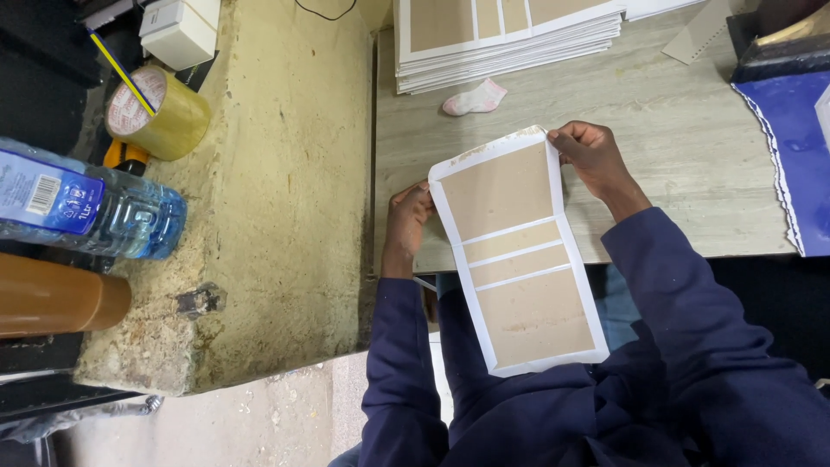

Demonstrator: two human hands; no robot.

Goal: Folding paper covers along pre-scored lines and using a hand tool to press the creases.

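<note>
I hold a flat cardboard sheet [517, 251], brown with white borders and white dividing strips, over the front edge of a pale wooden table [674, 164]. My left hand [406, 227] grips its left edge near the top corner. My right hand [592, 156] pinches the top right corner. The sheet's lower end rests against my dark blue sleeves and lap.
A stack of similar sheets [506, 35] lies at the table's far edge, with a small pink-white sock [474, 99] beside it. A blue sheet [800, 130] lies at right. On a rough ledge at left sit a tape roll [156, 112], a water bottle [86, 212] and a brown cylinder [56, 298].
</note>
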